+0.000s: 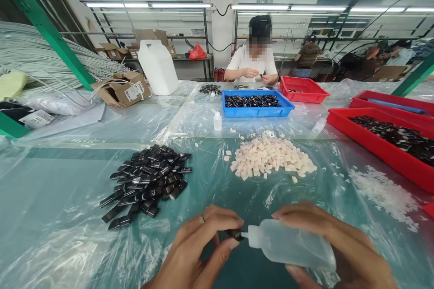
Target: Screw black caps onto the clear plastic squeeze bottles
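Observation:
My right hand (339, 244) grips a soft translucent squeeze bottle (291, 246), its nozzle pointing left. The nozzle tip meets a small black part (234, 234) pinched between thumb and fingers of my left hand (200, 248), which wears a ring. Both hands hover low over the plastic-covered table (50, 216) at the near edge. A heap of black parts (149, 180) lies to the left ahead of my left hand. A pile of small cream-white pieces (271, 158) lies ahead in the middle.
A blue tray (257, 109) of black parts and a small dropper bottle (217, 121) sit farther back. Red trays (383, 144) line the right side, with white scraps (383, 192) beside them. A person in white works opposite. A cardboard box (122, 89) and white jug (158, 67) stand at back left.

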A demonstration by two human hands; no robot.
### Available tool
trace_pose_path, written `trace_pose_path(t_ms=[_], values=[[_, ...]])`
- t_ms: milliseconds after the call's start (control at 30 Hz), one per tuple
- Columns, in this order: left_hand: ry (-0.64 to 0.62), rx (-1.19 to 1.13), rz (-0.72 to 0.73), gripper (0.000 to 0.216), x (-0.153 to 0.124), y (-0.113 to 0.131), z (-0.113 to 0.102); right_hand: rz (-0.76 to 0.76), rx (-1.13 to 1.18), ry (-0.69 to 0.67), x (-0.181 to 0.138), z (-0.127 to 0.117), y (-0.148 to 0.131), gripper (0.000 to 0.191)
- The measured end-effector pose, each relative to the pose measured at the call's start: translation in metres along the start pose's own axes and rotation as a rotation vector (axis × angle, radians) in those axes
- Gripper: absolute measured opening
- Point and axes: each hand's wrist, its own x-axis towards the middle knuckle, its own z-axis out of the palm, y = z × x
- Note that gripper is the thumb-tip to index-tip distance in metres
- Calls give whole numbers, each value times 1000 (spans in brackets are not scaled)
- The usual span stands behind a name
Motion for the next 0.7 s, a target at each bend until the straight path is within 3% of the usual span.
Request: trace_pose_path(t_ms=[167, 400, 567, 700], values=[[33, -232, -137, 16, 2, -2, -1, 92, 136, 82, 9, -3, 3, 41], [-9, -558, -317, 21, 8, 0, -6, 277, 317, 198, 4, 12, -2, 36], [-24, -701, -360, 13, 14, 2, -4, 284, 328, 215, 2, 15, -3, 36], [25, -765, -371, 15, 15, 4, -1, 200, 279, 145, 3, 9, 2, 45]])
